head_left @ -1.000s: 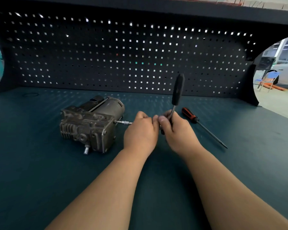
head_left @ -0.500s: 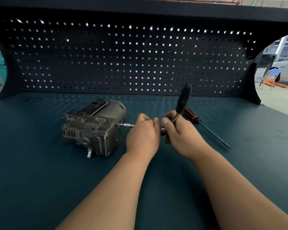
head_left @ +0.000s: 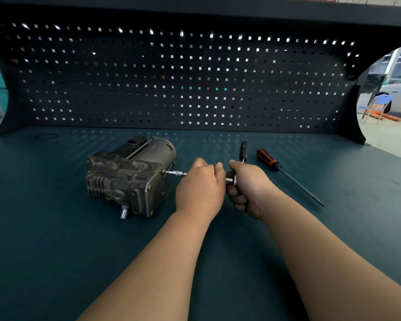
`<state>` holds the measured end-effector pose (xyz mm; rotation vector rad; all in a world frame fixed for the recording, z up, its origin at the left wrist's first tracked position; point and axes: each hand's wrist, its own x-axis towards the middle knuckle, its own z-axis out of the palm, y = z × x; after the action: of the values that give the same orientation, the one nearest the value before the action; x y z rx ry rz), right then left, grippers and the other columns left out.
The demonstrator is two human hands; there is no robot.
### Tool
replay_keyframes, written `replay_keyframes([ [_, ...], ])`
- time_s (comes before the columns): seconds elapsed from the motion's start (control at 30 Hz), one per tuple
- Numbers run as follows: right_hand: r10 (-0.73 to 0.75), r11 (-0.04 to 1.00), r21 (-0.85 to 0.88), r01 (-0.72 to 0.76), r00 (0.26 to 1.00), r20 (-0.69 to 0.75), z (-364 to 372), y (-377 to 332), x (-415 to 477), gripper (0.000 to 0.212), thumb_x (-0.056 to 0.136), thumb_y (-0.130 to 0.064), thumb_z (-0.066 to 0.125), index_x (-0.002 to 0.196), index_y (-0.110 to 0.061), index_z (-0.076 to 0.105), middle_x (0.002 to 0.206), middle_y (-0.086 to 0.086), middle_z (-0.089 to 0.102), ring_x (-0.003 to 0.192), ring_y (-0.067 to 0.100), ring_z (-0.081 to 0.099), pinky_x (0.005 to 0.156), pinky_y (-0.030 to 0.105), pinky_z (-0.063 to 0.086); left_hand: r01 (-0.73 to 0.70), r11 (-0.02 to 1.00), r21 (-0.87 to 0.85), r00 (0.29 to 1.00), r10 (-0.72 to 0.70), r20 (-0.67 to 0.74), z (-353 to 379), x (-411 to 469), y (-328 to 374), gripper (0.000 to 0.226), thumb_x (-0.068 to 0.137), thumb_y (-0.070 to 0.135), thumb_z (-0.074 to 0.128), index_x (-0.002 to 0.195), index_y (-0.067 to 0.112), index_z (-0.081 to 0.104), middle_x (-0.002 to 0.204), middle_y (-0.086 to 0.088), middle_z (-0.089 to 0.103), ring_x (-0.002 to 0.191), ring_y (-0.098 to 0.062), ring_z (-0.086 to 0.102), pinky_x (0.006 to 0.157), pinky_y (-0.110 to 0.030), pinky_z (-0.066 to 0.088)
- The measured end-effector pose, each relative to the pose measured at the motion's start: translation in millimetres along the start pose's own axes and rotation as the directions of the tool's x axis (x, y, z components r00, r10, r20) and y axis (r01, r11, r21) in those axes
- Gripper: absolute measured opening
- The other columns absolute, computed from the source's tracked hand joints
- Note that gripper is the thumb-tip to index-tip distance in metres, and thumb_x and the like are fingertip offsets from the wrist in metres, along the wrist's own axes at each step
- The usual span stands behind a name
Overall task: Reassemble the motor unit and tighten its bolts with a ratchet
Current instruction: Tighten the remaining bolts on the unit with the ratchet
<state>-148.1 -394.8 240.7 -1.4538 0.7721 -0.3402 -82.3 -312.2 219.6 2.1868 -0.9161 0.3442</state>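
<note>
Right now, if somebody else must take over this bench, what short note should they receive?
Left hand: grips the extension bar, whose tip meets a bolt on the motor unit.
Right hand: grips the ratchet handle, which points away from the person.
Screwdriver: lies on the bench, right of the hands.
Done: the unit looks assembled.
Left: tighten this bolt; I cannot tell about the others.

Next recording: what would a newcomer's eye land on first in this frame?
Two bare hands meet mid-bench: the left hand and right hand both grip a ratchet whose silver extension runs to the grimy motor unit on their left. A red-and-black screwdriver lies on the green benchtop to their right, before a dark pegboard.
</note>
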Motion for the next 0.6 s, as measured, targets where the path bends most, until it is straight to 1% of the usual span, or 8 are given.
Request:
replay_keyframes([
  [0.1,0.006,1.0,0.019,-0.006,1.0,-0.004,1.0,-0.2,1.7,0.035,0.099,-0.043,0.037,0.077,-0.018,0.044,0.041,-0.001,0.039,0.03,0.013,0.025,0.034,0.018,0.022,-0.07,0.996,-0.049,0.997,0.067,-0.048,-2.4,-3.0,-1.8,0.035,0.1,0.038,0.036,0.069,0.021,0.043,0.079,0.006,0.038,0.069,-0.022,0.045,0.057,-0.031,0.027],
  [0.17,0.024,0.998,0.054,-0.024,1.0,0.01,1.9,1.3,2.4,0.035,0.099,-0.043,0.036,0.076,-0.018,0.044,0.04,-0.001,0.038,0.03,0.012,0.024,0.033,0.018,0.022,-0.104,0.994,-0.038,0.994,0.103,-0.034,-2.9,-4.6,-4.2,0.032,0.099,0.038,0.038,0.07,0.024,0.039,0.07,0.007,0.034,0.069,-0.019,0.041,0.058,-0.031,0.026],
  [0.27,0.035,0.996,0.076,-0.036,0.999,0.021,3.8,4.9,1.4,0.036,0.099,-0.043,0.036,0.077,-0.017,0.046,0.04,-0.001,0.038,0.03,0.012,0.024,0.032,0.019,0.022,-0.097,0.995,0.035,0.995,0.096,0.03,-2.9,-3.0,-6.6,0.036,0.099,0.042,0.034,0.068,0.026,0.04,0.069,0.008,0.033,0.071,-0.018,0.041,0.054,-0.031,0.024],
  [0.33,-0.001,0.999,0.047,0.001,1.0,0.004,4.5,5.6,1.4,0.038,0.099,-0.044,0.036,0.076,-0.017,0.048,0.041,-0.001,0.04,0.031,0.013,0.025,0.035,0.021,0.023,-0.09,0.993,0.071,0.995,0.086,0.051,-4.0,-1.1,-6.5,0.04,0.1,0.045,0.031,0.067,0.025,0.042,0.069,0.008,0.034,0.071,-0.018,0.04,0.053,-0.031,0.022],
  [0.4,-0.083,0.996,-0.031,0.082,0.996,-0.039,3.4,5.8,1.9,0.039,0.098,-0.046,0.037,0.072,-0.017,0.047,0.042,0.0,0.043,0.03,0.013,0.029,0.038,0.022,0.024,-0.088,0.993,0.081,0.994,0.083,0.065,-4.9,0.5,-5.4,0.04,0.101,0.044,0.029,0.071,0.023,0.046,0.071,0.007,0.036,0.073,-0.017,0.039,0.057,-0.031,0.025],
  [0.47,-0.22,0.969,-0.133,0.207,0.971,-0.094,1.9,6.8,2.3,0.04,0.097,-0.045,0.038,0.068,-0.018,0.043,0.043,-0.003,0.045,0.032,0.013,0.036,0.036,0.02,0.028,-0.086,0.992,0.089,0.994,0.08,0.074,-6.0,1.3,-3.8,0.04,0.101,0.041,0.027,0.075,0.023,0.05,0.075,0.006,0.04,0.073,-0.018,0.04,0.059,-0.031,0.027],
  [0.53,-0.395,0.901,-0.237,0.362,0.913,-0.107,-0.1,10.3,1.8,0.042,0.096,-0.046,0.039,0.064,-0.02,0.039,0.047,-0.007,0.044,0.042,0.013,0.042,0.04,0.021,0.033,-0.084,0.992,0.096,0.994,0.076,0.079,-7.4,0.7,-1.9,0.041,0.102,0.039,0.027,0.075,0.02,0.052,0.077,0.004,0.043,0.073,-0.019,0.041,0.059,-0.032,0.028],
  [0.6,-0.549,0.793,-0.345,0.502,0.834,-0.049,-3.5,14.3,0.2,0.042,0.096,-0.048,0.04,0.065,-0.02,0.042,0.05,-0.01,0.048,0.049,0.009,0.045,0.052,0.026,0.037,-0.079,0.992,0.097,0.994,0.071,0.089,-8.7,0.5,-0.7,0.041,0.101,0.038,0.026,0.073,0.019,0.049,0.075,0.002,0.045,0.071,-0.021,0.044,0.058,-0.032,0.03],
])
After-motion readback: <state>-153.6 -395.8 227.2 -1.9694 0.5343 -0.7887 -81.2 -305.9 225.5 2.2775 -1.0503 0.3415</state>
